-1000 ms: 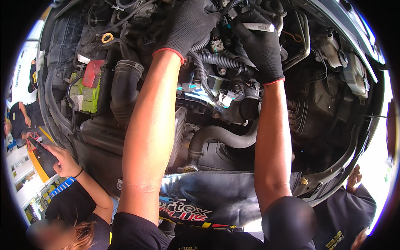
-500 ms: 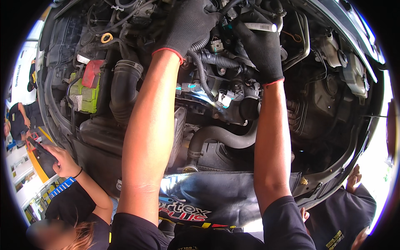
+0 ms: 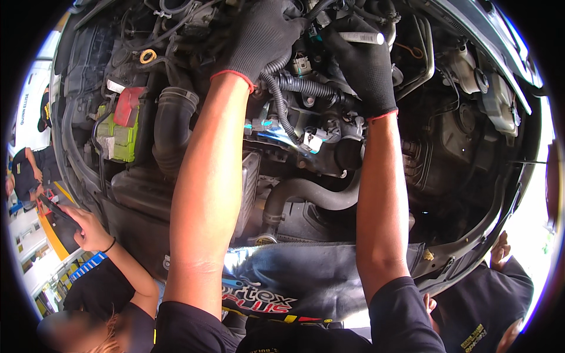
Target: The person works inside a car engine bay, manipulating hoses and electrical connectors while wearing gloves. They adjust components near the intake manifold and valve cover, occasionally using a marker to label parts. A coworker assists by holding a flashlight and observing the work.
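Note:
Both my hands wear black knit gloves with red cuffs and reach deep into a car's engine bay. My left hand (image 3: 262, 38) is closed near the top edge, beside a corrugated black hose (image 3: 312, 87). What its curled fingers hold, if anything, is hidden. To the right, my right hand (image 3: 368, 70) is closed round a pale cylindrical handle (image 3: 363, 38), its round end sticking out to the right. The handle's other end is out of sight among the engine parts. A thinner ribbed conduit (image 3: 281, 109) and a white connector (image 3: 312, 141) lie below, between my forearms.
A green battery (image 3: 120, 138) with a red cover (image 3: 129, 106) sits left, near a thick intake duct (image 3: 173, 120). A curved hose (image 3: 318, 194) crosses low. A dark fender cover (image 3: 318, 265) drapes the front edge. One co-worker's hand (image 3: 91, 229) holds a phone; another person (image 3: 482, 300) stands right.
The engine bay and my arms sit slightly further left in the picture. Both hands keep nearly the same place and hold.

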Demonstrator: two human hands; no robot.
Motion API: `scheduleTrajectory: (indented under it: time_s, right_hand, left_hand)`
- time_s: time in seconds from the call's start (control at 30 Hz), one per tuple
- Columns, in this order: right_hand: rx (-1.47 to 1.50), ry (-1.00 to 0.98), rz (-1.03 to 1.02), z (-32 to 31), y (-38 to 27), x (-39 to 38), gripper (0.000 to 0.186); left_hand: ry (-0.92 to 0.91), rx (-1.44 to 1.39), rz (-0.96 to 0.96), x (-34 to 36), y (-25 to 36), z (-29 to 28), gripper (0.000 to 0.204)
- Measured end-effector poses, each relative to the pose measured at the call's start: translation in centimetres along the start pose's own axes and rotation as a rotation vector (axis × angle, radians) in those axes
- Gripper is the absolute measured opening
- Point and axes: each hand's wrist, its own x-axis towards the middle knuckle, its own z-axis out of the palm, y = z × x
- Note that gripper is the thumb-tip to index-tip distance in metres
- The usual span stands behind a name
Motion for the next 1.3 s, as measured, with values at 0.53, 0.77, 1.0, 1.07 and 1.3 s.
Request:
scheduleTrajectory:
  time_s: [0.53, 0.77, 1.0, 1.07, 1.3]
  right_hand:
    - [0.064, 0.089, -0.416, -2.3, -1.7, 4.0, 0.015]
    - [0.331, -0.043, -0.137, -1.6, 6.2, 7.6, 0.015]
    - [0.151, 0.013, -0.175, -0.6, 6.1, 7.9, 0.013]
    - [0.112, -0.05, -0.161, -1.5, 7.2, 8.5, 0.017]
    - [0.124, 0.033, -0.282, -1.1, 8.1, 8.6, 0.018]
  left_hand:
    - [-0.237, 0.257, 0.215, -0.6, 0.7, -1.0, 0.028]
    - [-0.212, 0.166, 0.22, -0.4, -0.8, 0.2, 0.026]
    - [-0.06, 0.168, 0.081, -0.3, -0.3, -1.0, 0.024]
    - [-0.1, 0.008, 0.032, -0.4, 0.8, -0.9, 0.051]
    - [-0.092, -0.027, 0.054, -0.5, 1.1, -1.0, 0.067]
